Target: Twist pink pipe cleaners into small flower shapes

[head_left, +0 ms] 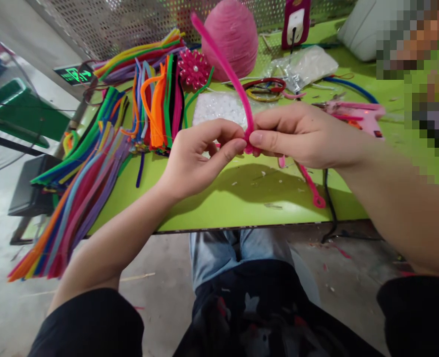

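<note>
Between my two hands is a bright pink pipe cleaner [229, 69], its long free end curving up and to the left. My left hand [200, 151] pinches its lower, bent part between thumb and forefinger. From the other side, my right hand [297, 134] grips the same part, fingertips close to the left ones. The bend itself is partly covered by my fingers. Below my right hand, another pink pipe cleaner [308, 181] with a small looped end lies on the green table [212, 203].
Bundles of coloured pipe cleaners [82, 198] lie at the left, some overhanging the edge. Behind stand a pink ball [232, 42] and a pink flower [194, 68]. A pink glue gun [356, 116] lies right, and a black cable [328, 203] crosses the front edge.
</note>
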{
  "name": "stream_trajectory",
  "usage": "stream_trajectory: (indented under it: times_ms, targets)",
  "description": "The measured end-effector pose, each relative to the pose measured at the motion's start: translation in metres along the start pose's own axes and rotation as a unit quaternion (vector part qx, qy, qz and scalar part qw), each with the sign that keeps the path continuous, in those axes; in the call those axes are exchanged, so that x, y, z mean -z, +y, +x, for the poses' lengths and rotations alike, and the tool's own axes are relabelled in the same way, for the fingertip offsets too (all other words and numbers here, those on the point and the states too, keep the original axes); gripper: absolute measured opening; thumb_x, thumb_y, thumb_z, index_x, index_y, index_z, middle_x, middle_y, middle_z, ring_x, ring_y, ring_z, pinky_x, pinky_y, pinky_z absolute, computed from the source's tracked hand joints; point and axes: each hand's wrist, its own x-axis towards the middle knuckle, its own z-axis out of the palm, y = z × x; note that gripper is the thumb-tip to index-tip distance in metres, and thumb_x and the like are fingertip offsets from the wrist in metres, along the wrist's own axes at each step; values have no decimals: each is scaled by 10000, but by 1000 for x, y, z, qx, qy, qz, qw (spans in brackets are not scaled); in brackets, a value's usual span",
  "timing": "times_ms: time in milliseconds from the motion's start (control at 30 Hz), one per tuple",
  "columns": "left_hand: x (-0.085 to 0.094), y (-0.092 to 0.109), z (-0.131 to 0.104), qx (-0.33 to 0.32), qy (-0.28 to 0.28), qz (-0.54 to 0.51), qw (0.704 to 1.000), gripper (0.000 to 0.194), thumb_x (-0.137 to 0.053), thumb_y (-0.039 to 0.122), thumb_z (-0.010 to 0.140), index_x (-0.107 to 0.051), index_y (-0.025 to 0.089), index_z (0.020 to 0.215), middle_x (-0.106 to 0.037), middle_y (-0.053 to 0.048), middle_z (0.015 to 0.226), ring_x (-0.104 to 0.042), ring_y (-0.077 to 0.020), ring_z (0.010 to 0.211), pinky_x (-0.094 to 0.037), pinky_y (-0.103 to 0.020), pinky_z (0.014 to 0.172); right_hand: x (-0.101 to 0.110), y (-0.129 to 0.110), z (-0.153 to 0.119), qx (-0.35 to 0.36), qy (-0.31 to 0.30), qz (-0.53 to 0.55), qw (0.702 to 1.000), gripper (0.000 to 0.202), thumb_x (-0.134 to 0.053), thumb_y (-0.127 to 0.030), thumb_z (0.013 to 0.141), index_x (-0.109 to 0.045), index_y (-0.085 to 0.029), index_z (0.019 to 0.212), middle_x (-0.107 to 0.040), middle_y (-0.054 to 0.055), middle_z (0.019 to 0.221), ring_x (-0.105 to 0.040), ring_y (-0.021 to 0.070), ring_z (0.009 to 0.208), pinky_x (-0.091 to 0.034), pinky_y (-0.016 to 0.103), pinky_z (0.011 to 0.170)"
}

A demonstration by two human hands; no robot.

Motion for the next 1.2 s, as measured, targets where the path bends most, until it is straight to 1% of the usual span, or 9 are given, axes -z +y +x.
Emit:
stream_trajectory:
  times_ms: [200, 300, 400, 467, 567, 700, 900, 1067, 1200]
  targets:
    - [0, 4, -2, -5, 9, -35, 999, 194, -874, 474, 930, -821, 289, 953, -785, 6, 845, -719, -124, 761, -528, -269, 589, 0, -6, -1, 42, 2, 45, 998, 350, -667, -423, 1087, -659, -182, 834, -554, -32, 747, -453, 92, 675, -333, 274, 596]
    - [-1, 5, 1, -7, 5, -107, 994, 172, -857, 412, 961, -807, 253, 917, -753, 12, 793, -645, -62, 636, -516, -215, 563, -1, -4, -1, 42, 48, 38, 997, 389, -664, -409, 1104, -615, -185, 789, -491, -48, 695, -420, 81, 642, -306, 269, 576]
    - [-2, 1, 4, 15, 17, -107, 994, 302, -876, 508, 920, -773, 234, 846, -710, 10, 729, -588, -59, 575, -484, -216, 528, -3, 2, 1, 54, 131, 87, 986, 412, -666, -507, 1100, -621, -197, 833, -553, -38, 730, -481, 88, 653, -367, 259, 603]
    - [-2, -1, 5, 47, 17, -89, 995, 402, -898, 609, 854, -759, 233, 817, -703, -3, 713, -618, -89, 605, -485, -233, 526, -5, 4, 3, 48, 142, 147, 978, 398, -719, -562, 1056, -661, -200, 899, -621, -20, 789, -531, 98, 661, -412, 264, 613]
    - [-3, -4, 5, 55, 0, -100, 993, 417, -926, 620, 815, -771, 232, 822, -702, -7, 712, -645, -102, 641, -493, -226, 530, -9, 3, 6, 31, 117, 210, 970, 298, -834, -439, 983, -699, -194, 881, -621, -29, 751, -503, 91, 604, -407, 269, 574]
    - [-2, -8, 6, 51, -10, -145, 988, 266, -867, 508, 929, -826, 247, 962, -754, -15, 814, -647, -81, 620, -466, -190, 470, -11, 3, 7, 17, 132, 255, 958, 182, -825, -221, 945, -719, -201, 799, -607, -40, 685, -470, 84, 575, -401, 254, 556]
    - [3, -6, 10, 134, -19, -215, 967, 328, -899, 494, 894, -826, 197, 1011, -768, -46, 870, -670, -99, 586, -435, -195, 389, -10, 10, 7, 19, 154, 253, 955, 164, -822, -197, 934, -726, -211, 802, -629, -44, 683, -528, 88, 579, -439, 249, 575]
    - [-3, 4, 10, 154, -64, -217, 962, 334, -966, 462, 821, -797, 179, 869, -706, -8, 736, -586, -61, 521, -428, -179, 404, -14, 10, 5, 40, 186, 120, 974, 157, -797, -344, 999, -688, -233, 976, -689, -4, 889, -617, 128, 709, -525, 289, 666]
    - [-5, 5, 10, 178, -71, -253, 948, 403, -970, 539, 794, -790, 180, 834, -681, 4, 706, -558, -47, 507, -422, -158, 395, -7, 13, 0, 192, 235, -187, 934, 141, -723, -323, 1022, -692, -297, 1157, -686, 60, 1304, -688, 248, 1185, -575, 436, 1058]
